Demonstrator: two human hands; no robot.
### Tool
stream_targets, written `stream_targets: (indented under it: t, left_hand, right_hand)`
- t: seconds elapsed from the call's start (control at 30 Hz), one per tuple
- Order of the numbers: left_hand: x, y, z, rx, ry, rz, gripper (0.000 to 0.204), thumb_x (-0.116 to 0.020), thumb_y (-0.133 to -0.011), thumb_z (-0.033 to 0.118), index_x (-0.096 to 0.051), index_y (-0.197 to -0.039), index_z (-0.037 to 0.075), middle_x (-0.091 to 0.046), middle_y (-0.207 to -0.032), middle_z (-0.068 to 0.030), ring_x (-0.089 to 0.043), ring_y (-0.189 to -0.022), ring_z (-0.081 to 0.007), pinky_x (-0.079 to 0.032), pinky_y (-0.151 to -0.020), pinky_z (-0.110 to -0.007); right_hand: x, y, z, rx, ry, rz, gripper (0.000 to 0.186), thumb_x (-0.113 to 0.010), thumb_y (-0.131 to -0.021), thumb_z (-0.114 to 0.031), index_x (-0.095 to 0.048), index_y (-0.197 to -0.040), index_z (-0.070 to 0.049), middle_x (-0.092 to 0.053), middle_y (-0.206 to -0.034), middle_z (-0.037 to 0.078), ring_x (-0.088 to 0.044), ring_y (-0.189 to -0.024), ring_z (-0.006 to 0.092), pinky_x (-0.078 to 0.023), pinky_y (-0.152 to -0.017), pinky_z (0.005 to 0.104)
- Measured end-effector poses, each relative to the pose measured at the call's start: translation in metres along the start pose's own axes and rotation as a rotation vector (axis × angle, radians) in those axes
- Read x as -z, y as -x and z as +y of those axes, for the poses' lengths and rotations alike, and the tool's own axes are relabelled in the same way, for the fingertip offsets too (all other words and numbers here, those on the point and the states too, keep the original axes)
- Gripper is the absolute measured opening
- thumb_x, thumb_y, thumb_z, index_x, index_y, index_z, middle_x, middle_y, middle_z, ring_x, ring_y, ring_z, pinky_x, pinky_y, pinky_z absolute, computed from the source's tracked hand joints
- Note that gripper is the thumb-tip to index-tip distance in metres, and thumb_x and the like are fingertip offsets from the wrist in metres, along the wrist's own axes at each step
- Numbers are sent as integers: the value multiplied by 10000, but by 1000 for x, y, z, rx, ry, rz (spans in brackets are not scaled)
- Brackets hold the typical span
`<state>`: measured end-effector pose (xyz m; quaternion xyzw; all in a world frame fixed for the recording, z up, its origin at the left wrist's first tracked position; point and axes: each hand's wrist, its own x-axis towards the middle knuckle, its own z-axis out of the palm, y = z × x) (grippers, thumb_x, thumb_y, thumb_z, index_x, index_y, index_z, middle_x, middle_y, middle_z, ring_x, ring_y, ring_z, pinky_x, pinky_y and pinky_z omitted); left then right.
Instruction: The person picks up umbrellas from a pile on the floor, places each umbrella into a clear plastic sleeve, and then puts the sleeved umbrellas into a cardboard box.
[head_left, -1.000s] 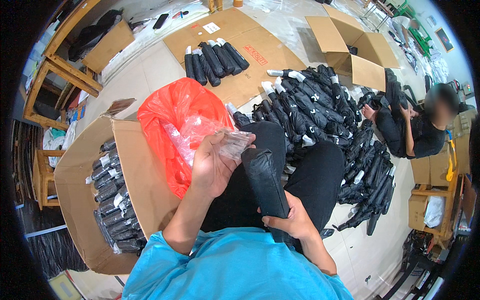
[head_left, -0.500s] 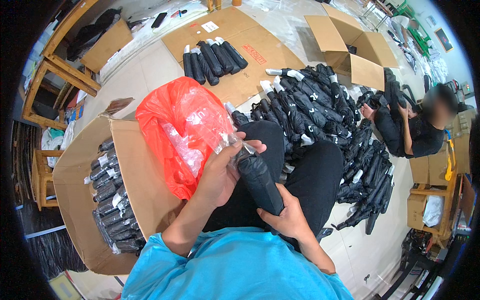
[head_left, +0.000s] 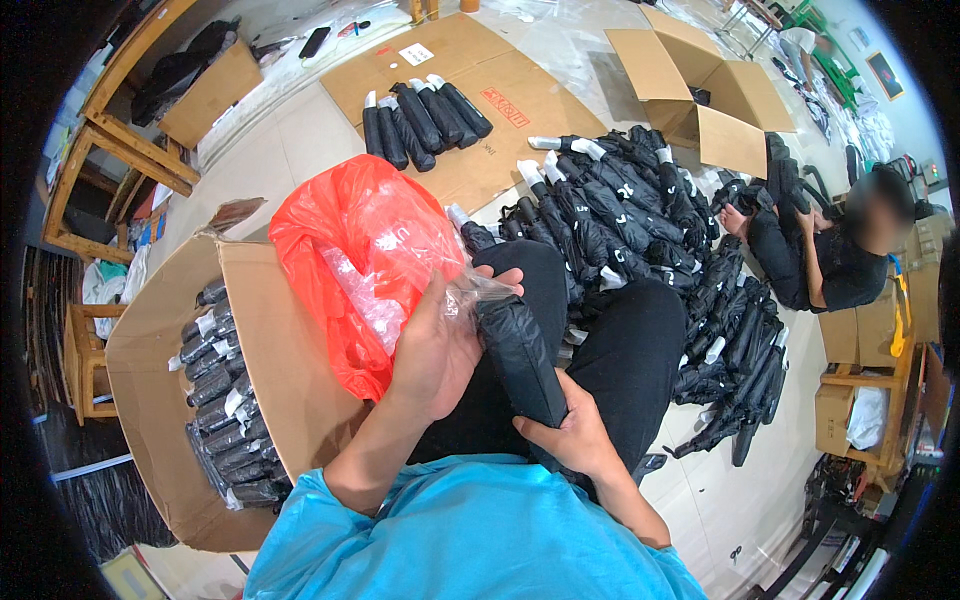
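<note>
A black folded umbrella (head_left: 522,358) lies slanted over my lap, and my right hand (head_left: 572,425) is wrapped round its lower part. At its upper end a clear plastic sleeve (head_left: 465,296) sits bunched. My left hand (head_left: 440,345) holds that sleeve beside the umbrella's tip, thumb on the near side, some fingers hidden behind the plastic. Just beyond my left hand rests a red plastic bag (head_left: 345,215) with clear sleeves in it, against an open cardboard box (head_left: 285,350). Several wrapped black umbrellas (head_left: 225,410) are stacked inside the box.
A large heap of black umbrellas (head_left: 640,215) spreads past my knees. Several more umbrellas (head_left: 420,118) lie on flattened cardboard (head_left: 540,85). An open carton (head_left: 735,135) stands far right, near a seated person (head_left: 835,250). Wooden shelving (head_left: 75,195) stands at left.
My left hand has shifted slightly, and the clear sleeve now stretches across the umbrella's upper end. The right hand keeps its grip on the umbrella.
</note>
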<state>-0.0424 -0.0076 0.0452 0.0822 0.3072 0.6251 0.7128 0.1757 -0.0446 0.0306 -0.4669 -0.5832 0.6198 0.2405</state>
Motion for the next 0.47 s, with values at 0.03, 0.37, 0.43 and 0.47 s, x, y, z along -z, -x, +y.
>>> stream_targets:
  t: [0.03, 0.37, 0.43, 0.47]
  left_hand:
    - [0, 1, 1, 3, 11, -15, 656, -342, -1137, 532, -514, -1434, -27, -590, -1470, -264, -562, -1390, -354, -421, -1188, -483]
    - [8, 4, 10, 94, 109, -1, 681, -342, -1138, 521, -465, -1470, -60, -541, -1521, -269, -529, -1398, -344, -349, -1227, -492]
    - [11, 6, 12, 112, 101, -28, 684, -350, -1136, 520, -460, -1480, -61, -541, -1529, -255, -525, -1403, -343, -342, -1230, -495]
    - [13, 6, 13, 143, 114, -41, 702, -361, -1135, 509, -422, -1526, -70, -538, -1551, -221, -519, -1409, -339, -308, -1249, -498]
  right_hand:
    - [-1, 0, 0, -7, 26, 19, 557, -813, -846, -19, -595, -1358, 1, -735, -1117, 99, -685, -1051, 166, -525, -955, 330]
    - [-1, -1, 6, 61, 268, 124, 611, -800, -813, -56, -575, -1379, -7, -735, -1088, 224, -748, -1042, 379, -562, -903, 430]
    - [-2, -1, 8, 87, 309, 148, 620, -804, -815, -59, -572, -1387, -13, -735, -1104, 224, -747, -1049, 378, -563, -907, 440]
    - [-2, 0, 9, 88, 359, 164, 644, -816, -815, -74, -568, -1408, -35, -718, -1169, 245, -743, -1069, 383, -561, -923, 465]
